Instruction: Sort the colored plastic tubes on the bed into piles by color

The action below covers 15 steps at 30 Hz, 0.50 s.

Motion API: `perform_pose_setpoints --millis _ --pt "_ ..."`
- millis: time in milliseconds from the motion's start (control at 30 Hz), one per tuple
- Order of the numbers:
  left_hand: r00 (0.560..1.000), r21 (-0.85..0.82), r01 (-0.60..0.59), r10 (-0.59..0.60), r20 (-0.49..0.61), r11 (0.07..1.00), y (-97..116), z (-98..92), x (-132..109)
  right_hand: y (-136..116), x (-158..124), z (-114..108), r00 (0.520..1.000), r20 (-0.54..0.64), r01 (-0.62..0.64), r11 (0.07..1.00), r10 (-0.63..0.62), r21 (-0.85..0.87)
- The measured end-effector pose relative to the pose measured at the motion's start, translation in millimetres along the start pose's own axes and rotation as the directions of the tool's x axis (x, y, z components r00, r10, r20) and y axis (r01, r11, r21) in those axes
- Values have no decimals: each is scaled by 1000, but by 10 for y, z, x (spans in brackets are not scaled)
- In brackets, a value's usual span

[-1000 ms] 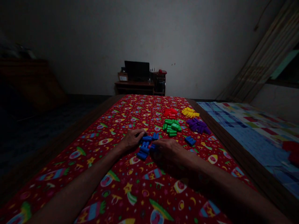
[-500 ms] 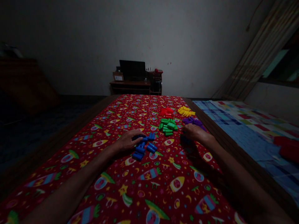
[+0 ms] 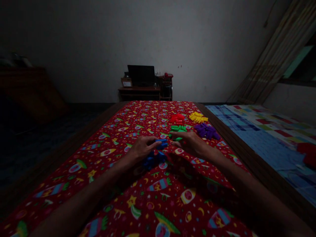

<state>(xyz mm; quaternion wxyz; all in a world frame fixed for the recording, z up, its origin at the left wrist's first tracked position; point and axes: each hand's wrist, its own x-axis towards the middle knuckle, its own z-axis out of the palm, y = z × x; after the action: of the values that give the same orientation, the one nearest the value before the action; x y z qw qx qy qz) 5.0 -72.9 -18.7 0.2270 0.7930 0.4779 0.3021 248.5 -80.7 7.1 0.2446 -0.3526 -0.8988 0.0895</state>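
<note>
My left hand (image 3: pixel 142 148) lies on the red patterned cloth (image 3: pixel 158 197), its fingers closed on a blue plastic piece (image 3: pixel 161 143). Under and beside it sits a small heap of blue pieces (image 3: pixel 154 159). My right hand (image 3: pixel 189 143) hovers palm down just right of the blue piece, at the near edge of the green pile (image 3: pixel 178 128). Its fingers are curled and hide whatever is in them. Farther back lie a red pile (image 3: pixel 177 118), a yellow pile (image 3: pixel 197 117) and a purple pile (image 3: pixel 206 131).
The cloth covers a long surface with a wooden border (image 3: pixel 229 138) on the right. Beyond the border lies a checked mat (image 3: pixel 261 131). A low desk with a dark screen (image 3: pixel 144 84) stands at the far wall. The room is dim.
My right hand went right to two stray blue pieces, then came back left to the green pile; those pieces no longer show. My left hand now pinches a blue piece.
</note>
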Motion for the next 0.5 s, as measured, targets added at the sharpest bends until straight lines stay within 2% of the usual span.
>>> perform_pose_setpoints --millis 67,133,200,300,400,500 --pt "998 -136 3 5 59 991 77 110 -30 -41 22 146 998 -5 58 994 -58 90" --pt "995 -207 21 0 102 978 91 167 -46 -7 28 166 999 36 28 995 -32 100" --pt "994 -169 14 5 110 985 36 170 -39 118 11 33 994 100 -46 993 35 105" --pt "995 30 -99 98 35 995 -138 149 4 430 -56 -336 963 202 -204 972 178 117" --pt "975 149 -223 216 58 963 -308 184 57 751 -159 -636 883 347 -357 932 316 60" --pt "954 150 -258 227 195 954 -375 245 97 944 -256 -702 743 525 -502 864 416 26"
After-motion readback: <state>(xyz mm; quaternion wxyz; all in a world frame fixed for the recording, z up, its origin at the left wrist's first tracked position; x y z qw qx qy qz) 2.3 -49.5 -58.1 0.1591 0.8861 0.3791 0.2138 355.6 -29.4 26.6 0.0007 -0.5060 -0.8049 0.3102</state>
